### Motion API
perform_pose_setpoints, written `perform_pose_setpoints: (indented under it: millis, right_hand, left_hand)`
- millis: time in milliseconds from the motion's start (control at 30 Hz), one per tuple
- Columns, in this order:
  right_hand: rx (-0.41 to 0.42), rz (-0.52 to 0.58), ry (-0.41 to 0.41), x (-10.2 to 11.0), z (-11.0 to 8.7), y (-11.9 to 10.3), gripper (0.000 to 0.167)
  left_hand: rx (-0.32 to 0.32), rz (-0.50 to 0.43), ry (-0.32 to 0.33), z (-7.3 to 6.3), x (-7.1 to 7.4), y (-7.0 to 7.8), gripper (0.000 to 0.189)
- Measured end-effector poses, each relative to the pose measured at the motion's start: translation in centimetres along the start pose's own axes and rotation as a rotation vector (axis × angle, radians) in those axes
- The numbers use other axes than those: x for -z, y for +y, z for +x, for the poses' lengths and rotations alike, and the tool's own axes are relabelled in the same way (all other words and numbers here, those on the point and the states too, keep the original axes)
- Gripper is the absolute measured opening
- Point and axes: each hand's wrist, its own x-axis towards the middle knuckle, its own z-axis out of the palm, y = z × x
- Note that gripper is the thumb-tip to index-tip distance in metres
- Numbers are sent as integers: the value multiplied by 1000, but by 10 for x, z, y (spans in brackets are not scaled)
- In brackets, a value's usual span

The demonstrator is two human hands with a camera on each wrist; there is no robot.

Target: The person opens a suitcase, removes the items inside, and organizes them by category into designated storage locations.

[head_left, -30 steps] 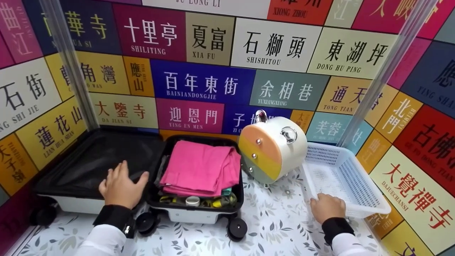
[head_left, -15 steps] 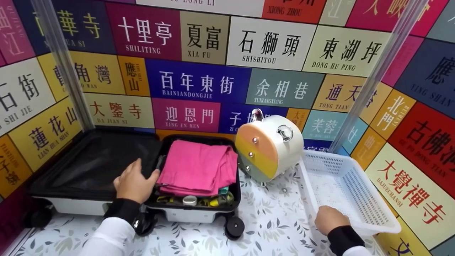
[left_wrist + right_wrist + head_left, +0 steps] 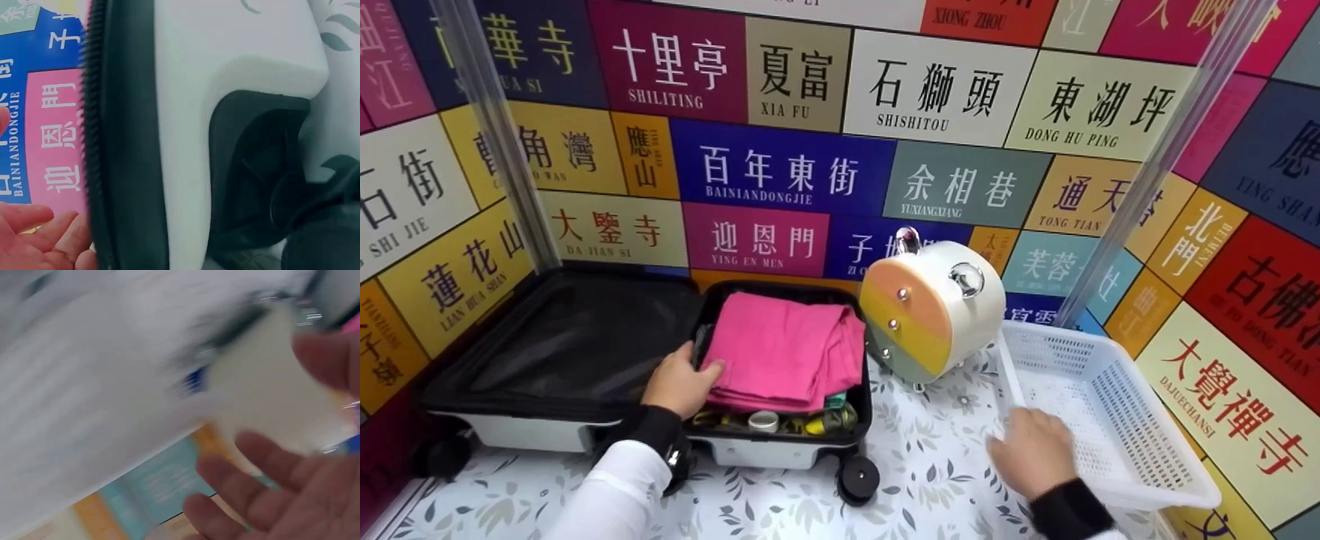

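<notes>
Seen on my head camera, an open suitcase [image 3: 761,454] lies on a floral-patterned worktop [image 3: 930,472], its folded pink garment [image 3: 787,349] on top of the right half. My left hand [image 3: 684,382] is loosely open at that half's edge, holding nothing I can see, thumb right by the pink fabric; whether they touch, I cannot tell. My right hand [image 3: 1035,454], blurred, is at the near left rim of a white plastic basket [image 3: 1155,450]; I cannot tell whether it touches. A round white case [image 3: 934,315] with a three-coloured face stands between suitcase and basket.

On my left wrist camera, relaxed fingers show past the suitcase's zipped edge, near a black wheel [image 3: 326,242].

On my right wrist camera, the fingers are spread wide and grasp nothing, with the blurred basket beside them.
</notes>
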Motion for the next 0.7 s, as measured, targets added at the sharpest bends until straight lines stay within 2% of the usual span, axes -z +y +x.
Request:
perform_pose_setpoints:
  millis: [33, 100, 200, 267, 367, 467, 567, 700]
  right_hand:
    - [22, 70, 23, -1, 5, -17, 57]
    - [45, 234, 18, -5, 18, -51, 67]
    - [31, 447, -25, -17, 42, -92, 70]
    - [5, 538, -56, -28, 57, -113, 71]
    - [-24, 562, -90, -43, 75, -139, 71]
    - [-49, 550, -102, -55, 87, -159, 76]
    - [-71, 554, -101, -65, 93, -175, 81]
    - [-104, 594, -81, -77, 96, -191, 84]
  left_hand:
    - [1, -3, -1, 2, -3, 2, 80]
    - [14, -11, -1, 6, -9, 5, 79]
    - [62, -9, -8, 9, -20, 12, 83]
    - [112, -10, -6, 10, -26, 16, 85]
    - [179, 20, -5, 11, -33, 21, 86]
    - [210, 59, -17, 13, -38, 24, 84]
    - [215, 81, -28, 16, -41, 23, 84]
    - [208, 42, 23, 20, -45, 15, 77]
